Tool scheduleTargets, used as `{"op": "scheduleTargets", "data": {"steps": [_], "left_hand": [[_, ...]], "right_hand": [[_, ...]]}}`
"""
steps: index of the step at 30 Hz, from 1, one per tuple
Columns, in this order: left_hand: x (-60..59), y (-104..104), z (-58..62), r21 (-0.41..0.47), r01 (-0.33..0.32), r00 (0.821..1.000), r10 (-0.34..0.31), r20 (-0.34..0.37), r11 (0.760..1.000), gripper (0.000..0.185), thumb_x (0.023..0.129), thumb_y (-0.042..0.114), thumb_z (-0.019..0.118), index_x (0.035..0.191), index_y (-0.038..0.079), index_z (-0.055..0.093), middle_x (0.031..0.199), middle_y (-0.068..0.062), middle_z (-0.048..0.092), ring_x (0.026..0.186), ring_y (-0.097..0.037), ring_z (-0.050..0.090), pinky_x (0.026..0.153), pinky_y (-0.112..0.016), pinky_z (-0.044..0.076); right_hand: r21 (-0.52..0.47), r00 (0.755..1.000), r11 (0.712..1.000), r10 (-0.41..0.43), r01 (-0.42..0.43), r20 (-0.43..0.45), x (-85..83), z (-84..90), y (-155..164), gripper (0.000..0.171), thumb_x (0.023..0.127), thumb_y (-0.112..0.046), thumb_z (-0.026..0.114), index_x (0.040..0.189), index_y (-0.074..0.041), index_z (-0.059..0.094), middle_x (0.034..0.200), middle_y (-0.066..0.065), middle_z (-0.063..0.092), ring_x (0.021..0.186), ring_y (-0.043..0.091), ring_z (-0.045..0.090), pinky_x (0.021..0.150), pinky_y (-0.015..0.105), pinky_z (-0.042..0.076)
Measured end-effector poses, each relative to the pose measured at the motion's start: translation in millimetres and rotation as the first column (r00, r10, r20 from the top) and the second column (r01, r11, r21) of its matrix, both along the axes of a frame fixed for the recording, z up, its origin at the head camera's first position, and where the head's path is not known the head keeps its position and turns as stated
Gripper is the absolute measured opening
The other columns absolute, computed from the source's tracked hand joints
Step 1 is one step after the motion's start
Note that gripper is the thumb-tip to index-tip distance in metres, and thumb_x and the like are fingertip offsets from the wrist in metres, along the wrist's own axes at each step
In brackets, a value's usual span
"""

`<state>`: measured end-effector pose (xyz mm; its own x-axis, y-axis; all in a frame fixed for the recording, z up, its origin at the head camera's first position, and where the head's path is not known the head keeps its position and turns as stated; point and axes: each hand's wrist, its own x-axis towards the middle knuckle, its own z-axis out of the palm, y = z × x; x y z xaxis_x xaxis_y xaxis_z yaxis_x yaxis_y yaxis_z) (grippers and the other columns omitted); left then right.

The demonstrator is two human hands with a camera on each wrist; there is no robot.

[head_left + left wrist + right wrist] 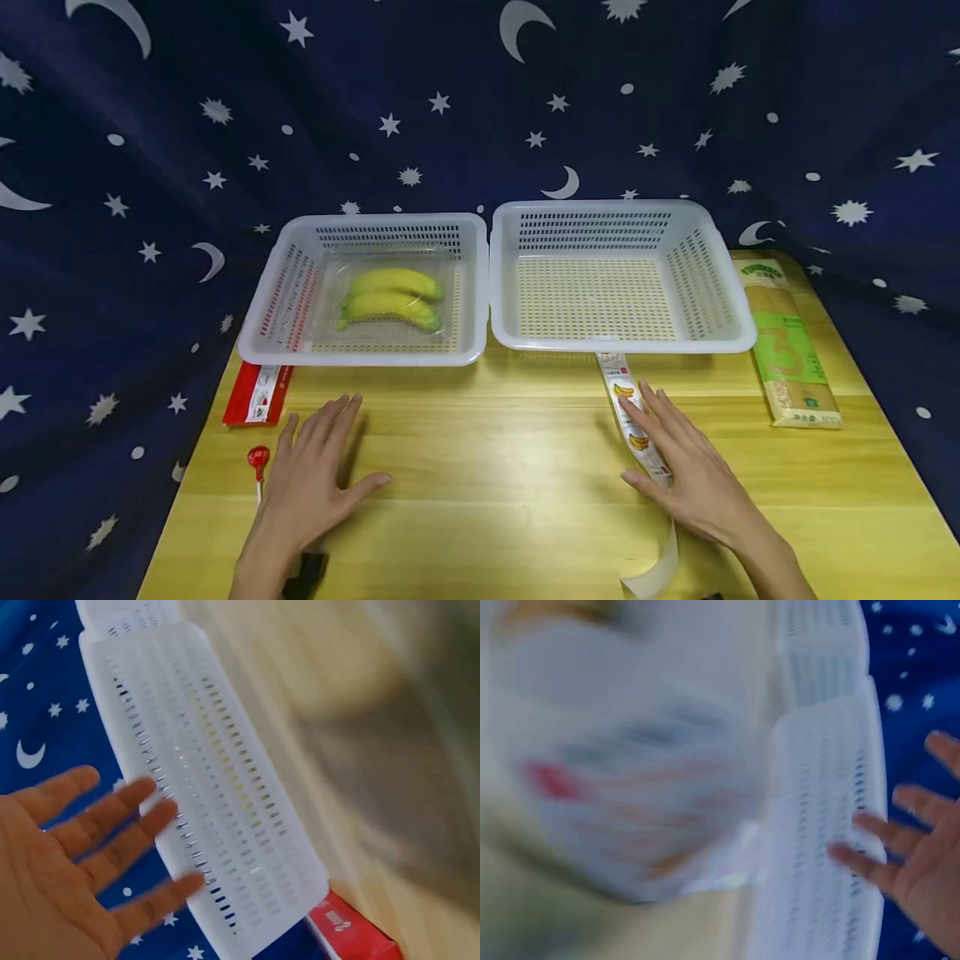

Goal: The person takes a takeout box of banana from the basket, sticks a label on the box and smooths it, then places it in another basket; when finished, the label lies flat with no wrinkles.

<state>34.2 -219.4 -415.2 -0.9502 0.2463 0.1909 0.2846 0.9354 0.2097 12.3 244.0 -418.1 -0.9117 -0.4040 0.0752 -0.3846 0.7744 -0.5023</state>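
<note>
My left hand [311, 475] holds nothing, its fingers spread over the left part of the table beside a red lollipop [258, 461]. On the right, my right hand [686, 462] is likewise spread and overlaps a strip of banana-printed labels [626, 408], whose pale backing tail [656, 575] curls below the wrist. I cannot tell whether the fingers touch the strip. Two yellow bananas [393, 281] lie in a clear plastic package inside the left white basket [363, 360]. The right white basket [622, 345] stands against it, covering the strip's far end.
A red box [258, 396] pokes out from under the left basket's front corner. Right of the baskets lies a flat pack with a green label [791, 350]. Behind the wooden table [480, 500] hangs a dark blue cloth [450, 67] with moons and stars.
</note>
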Motion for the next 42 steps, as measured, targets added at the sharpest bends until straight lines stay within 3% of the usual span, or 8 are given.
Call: {"op": "scheduleTargets", "data": {"steps": [4, 8, 13, 15, 18, 24, 34, 42], "left_hand": [[-5.8, -5.1, 11.2, 0.163, 0.073, 0.997, -0.075, 0.003, 0.984, 0.094, 0.068, 0.055, 0.075, 0.145, 0.019, 0.034, 0.135, -0.006, 0.049, 0.119, -0.027, 0.049, 0.098, -0.049, 0.037], [-16.6, -12.1, 22.3, 0.285, 0.117, 0.993, -0.116, -0.023, 0.951, 0.091, 0.068, 0.039, 0.081, 0.143, 0.016, 0.036, 0.131, -0.003, 0.052, 0.114, -0.022, 0.052, 0.094, -0.041, 0.042], [-41.6, -30.8, 25.4, 0.425, 0.143, 0.988, -0.106, -0.11, 0.894, 0.079, 0.071, 0.022, 0.08, 0.139, 0.01, 0.042, 0.13, -0.006, 0.051, 0.115, -0.023, 0.049, 0.102, -0.019, 0.033], [-55.7, -39.1, 22.4, 0.442, 0.148, 0.982, -0.08, -0.169, 0.885, 0.073, 0.073, 0.024, 0.079, 0.136, 0.009, 0.046, 0.131, -0.011, 0.05, 0.118, -0.026, 0.046, 0.103, -0.017, 0.03], [-75.4, -50.9, 17.3, 0.435, 0.125, 0.972, -0.022, -0.235, 0.892, 0.07, 0.074, 0.034, 0.077, 0.133, 0.007, 0.05, 0.134, -0.017, 0.045, 0.123, -0.032, 0.04, 0.107, -0.033, 0.031], [-100.2, -73.0, 11.0, 0.458, 0.033, 0.972, 0.077, -0.221, 0.888, 0.068, 0.074, 0.035, 0.078, 0.131, 0.009, 0.052, 0.139, -0.021, 0.037, 0.125, -0.04, 0.031, 0.097, -0.056, 0.017], [-115.9, -100.8, -8.8, 0.51, -0.107, 0.967, 0.209, -0.146, 0.854, 0.073, 0.073, 0.023, 0.079, 0.138, 0.016, 0.045, 0.15, -0.013, 0.02, 0.135, -0.031, 0.014, 0.092, -0.054, 0.006], [-115.6, -111.3, -17.4, 0.611, -0.198, 0.965, 0.263, -0.017, 0.767, 0.078, 0.075, 0.014, 0.077, 0.142, 0.018, 0.037, 0.151, -0.012, 0.015, 0.137, -0.032, 0.012, 0.107, -0.061, 0.011]], "right_hand": [[-0.252, 0.966, 0.937, 0.258, -0.241, 0.034, -27.1, 31.7, -16.2, 0.067, 0.089, -0.029, 0.062, 0.146, -0.015, 0.03, 0.155, 0.009, 0.016, 0.142, 0.02, 0.016, 0.103, 0.039, 0.037], [-0.333, 0.905, 0.85, 0.425, -0.409, -0.026, -61.1, 53.5, -38.7, 0.064, 0.092, -0.037, 0.056, 0.145, -0.011, 0.032, 0.153, 0.011, 0.023, 0.141, 0.025, 0.019, 0.11, 0.021, 0.021], [-0.339, 0.862, 0.815, 0.506, -0.47, 0.021, -106.2, 69.6, -68.6, 0.062, 0.089, -0.016, 0.062, 0.144, -0.014, 0.033, 0.149, 0.005, 0.032, 0.136, 0.023, 0.031, 0.106, 0.033, 0.036], [-0.355, 0.849, 0.809, 0.523, -0.467, 0.075, -125.9, 73.8, -79.6, 0.06, 0.09, -0.013, 0.061, 0.144, -0.016, 0.035, 0.146, 0.002, 0.036, 0.131, 0.023, 0.038, 0.099, 0.04, 0.043], [-0.381, 0.823, 0.801, 0.547, -0.462, 0.153, -156.1, 76.9, -96.9, 0.056, 0.091, -0.018, 0.061, 0.142, -0.018, 0.038, 0.143, 0.001, 0.04, 0.126, 0.027, 0.044, 0.098, 0.045, 0.044], [-0.42, 0.78, 0.788, 0.576, -0.45, 0.245, -208.2, 78.3, -136.4, 0.057, 0.089, -0.022, 0.063, 0.141, -0.017, 0.039, 0.144, 0.001, 0.039, 0.128, 0.028, 0.042, 0.101, 0.047, 0.041], [-0.357, 0.76, 0.795, 0.591, -0.491, 0.271, -253.8, 81.0, -189.4, 0.06, 0.088, -0.028, 0.064, 0.141, -0.015, 0.039, 0.145, 0.007, 0.038, 0.13, 0.03, 0.037, 0.103, 0.052, 0.035], [-0.162, 0.759, 0.795, 0.607, -0.585, 0.236, -284.8, 69.4, -220.1, 0.067, 0.085, -0.031, 0.067, 0.142, -0.012, 0.038, 0.146, 0.007, 0.036, 0.135, 0.026, 0.029, 0.111, 0.044, 0.026]]}}
